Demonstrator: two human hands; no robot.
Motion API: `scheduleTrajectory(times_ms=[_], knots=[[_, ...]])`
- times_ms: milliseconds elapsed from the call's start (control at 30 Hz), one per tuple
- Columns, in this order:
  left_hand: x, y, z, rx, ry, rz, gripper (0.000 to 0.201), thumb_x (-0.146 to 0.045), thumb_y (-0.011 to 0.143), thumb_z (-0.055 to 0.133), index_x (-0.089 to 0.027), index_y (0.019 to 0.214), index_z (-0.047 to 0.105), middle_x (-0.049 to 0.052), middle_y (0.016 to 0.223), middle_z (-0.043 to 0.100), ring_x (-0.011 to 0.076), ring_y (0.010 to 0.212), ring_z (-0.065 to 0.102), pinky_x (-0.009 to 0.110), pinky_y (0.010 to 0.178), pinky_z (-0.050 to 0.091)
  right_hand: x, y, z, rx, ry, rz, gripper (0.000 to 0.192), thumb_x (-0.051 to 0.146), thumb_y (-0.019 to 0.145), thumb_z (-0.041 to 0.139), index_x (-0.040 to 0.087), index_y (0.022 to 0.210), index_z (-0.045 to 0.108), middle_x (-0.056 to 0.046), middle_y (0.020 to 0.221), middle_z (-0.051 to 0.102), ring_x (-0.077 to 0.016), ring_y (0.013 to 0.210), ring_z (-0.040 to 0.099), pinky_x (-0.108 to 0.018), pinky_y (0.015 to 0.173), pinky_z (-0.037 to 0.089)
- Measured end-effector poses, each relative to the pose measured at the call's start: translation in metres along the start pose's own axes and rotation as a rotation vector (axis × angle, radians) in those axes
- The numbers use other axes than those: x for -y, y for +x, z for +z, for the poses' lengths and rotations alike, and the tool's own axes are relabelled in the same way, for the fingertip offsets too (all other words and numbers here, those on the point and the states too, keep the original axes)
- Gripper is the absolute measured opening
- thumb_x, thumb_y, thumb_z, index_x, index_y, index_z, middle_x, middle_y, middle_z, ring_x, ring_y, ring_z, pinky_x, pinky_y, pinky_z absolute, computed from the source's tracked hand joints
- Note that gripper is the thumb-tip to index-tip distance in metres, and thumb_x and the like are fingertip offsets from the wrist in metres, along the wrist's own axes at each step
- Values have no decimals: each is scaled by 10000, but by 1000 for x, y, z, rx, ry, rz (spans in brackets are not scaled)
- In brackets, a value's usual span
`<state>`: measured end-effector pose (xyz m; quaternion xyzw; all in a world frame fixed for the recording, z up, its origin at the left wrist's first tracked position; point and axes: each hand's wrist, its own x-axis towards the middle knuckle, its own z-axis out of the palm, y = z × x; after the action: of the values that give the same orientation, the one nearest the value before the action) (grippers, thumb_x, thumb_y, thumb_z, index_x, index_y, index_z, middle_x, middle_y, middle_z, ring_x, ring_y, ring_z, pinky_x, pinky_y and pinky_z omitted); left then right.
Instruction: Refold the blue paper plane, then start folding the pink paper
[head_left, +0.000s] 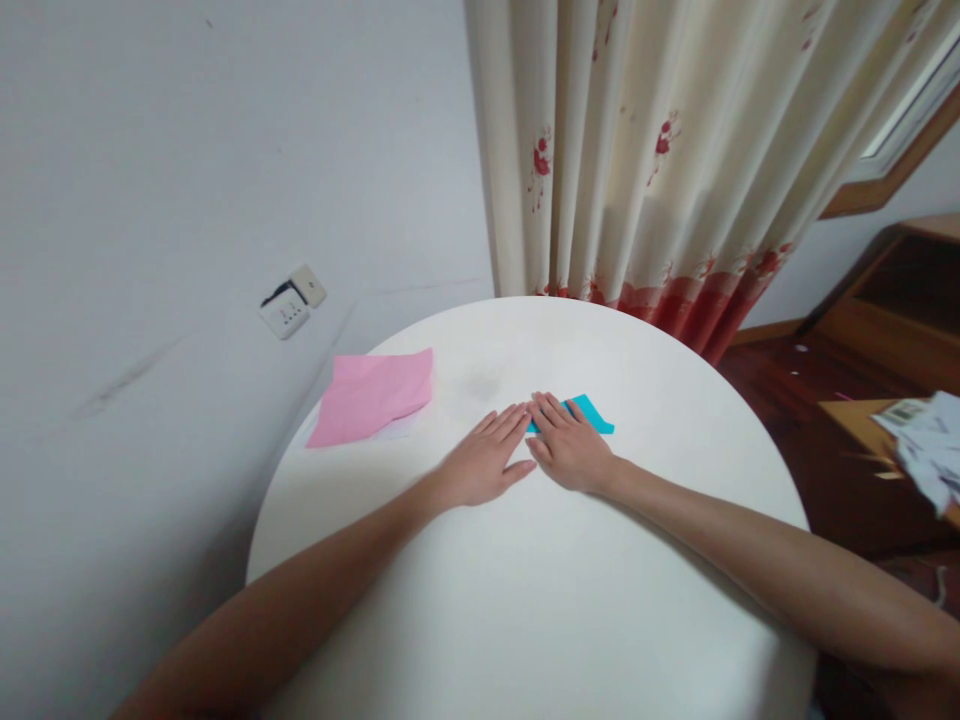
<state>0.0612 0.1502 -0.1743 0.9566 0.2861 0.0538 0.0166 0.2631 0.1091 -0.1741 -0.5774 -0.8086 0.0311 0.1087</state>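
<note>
We're mid-crease: right hand [571,450] and left hand [484,462], fingers flat, gripping nothing, press blue paper [592,412] onto tabletop [525,600]. Next prob. needs firm, even pressure w/ paper held steady.

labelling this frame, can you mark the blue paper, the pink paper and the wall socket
blue paper [596,415], head view, bare right corner
pink paper [371,395], head view, middle of sheet
wall socket [285,316], head view, white faceplate
</note>
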Motion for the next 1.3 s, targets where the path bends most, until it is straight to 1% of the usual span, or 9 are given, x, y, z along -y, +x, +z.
scheduleTrajectory(times_ms=[167, 433, 567, 800, 1067, 1300], knots=[[-2, 0, -3, 29, 3, 0, 746, -592, 1022, 277, -147, 1588, 80, 133, 1647, 125, 219, 1536, 89, 422, 1245, 108, 0, -1, 0, 9, -13, -17, 652, 416, 1021, 279, 68, 1572, 254, -150, 1636, 185, -290, 1523, 145, -514, 1221, 151], [-2, 1, -4, 13, -30, -12, 712, -564, 1031, 275, -150, 1587, 110, 112, 1647, 156, 200, 1534, 110, 395, 1246, 117, 0, 0, -1, 2, -2, -3, 640, 405, 1016, 292, 69, 1561, 289, -140, 1630, 221, -278, 1518, 172, -496, 1227, 145], [-2, 0, -3, 8, -37, -12, 702, -557, 1035, 274, -154, 1587, 115, 116, 1645, 166, 202, 1533, 119, 402, 1244, 129, 1, 0, -1, 3, 5, -1, 637, 408, 1018, 294, 72, 1559, 297, -138, 1630, 226, -280, 1518, 173, -500, 1224, 155], [-2, -2, -4, 36, -18, -1, 724, -572, 1027, 290, -149, 1586, 110, 115, 1650, 123, 213, 1537, 81, 417, 1248, 96, 1, -2, -2, 2, 2, -13, 639, 409, 1021, 285, 70, 1562, 287, -148, 1627, 221, -288, 1518, 170, -513, 1219, 163], [-3, -1, -6, 23, -63, -14, 701, -539, 1029, 325, -196, 1595, 92, 94, 1648, 151, 211, 1533, 115, 421, 1247, 142, 0, -2, 2, -9, -5, -4, 629, 407, 1023, 278, 87, 1564, 291, -129, 1632, 221, -275, 1519, 169, -501, 1224, 164], [-4, -8, -8, 25, -72, -22, 660, -528, 1037, 307, -193, 1585, 155, 76, 1648, 165, 201, 1532, 124, 410, 1251, 147, 1, -3, -1, 3, 7, -16, 614, 404, 1031, 283, 91, 1559, 307, -133, 1628, 233, -279, 1518, 175, -508, 1221, 167]])
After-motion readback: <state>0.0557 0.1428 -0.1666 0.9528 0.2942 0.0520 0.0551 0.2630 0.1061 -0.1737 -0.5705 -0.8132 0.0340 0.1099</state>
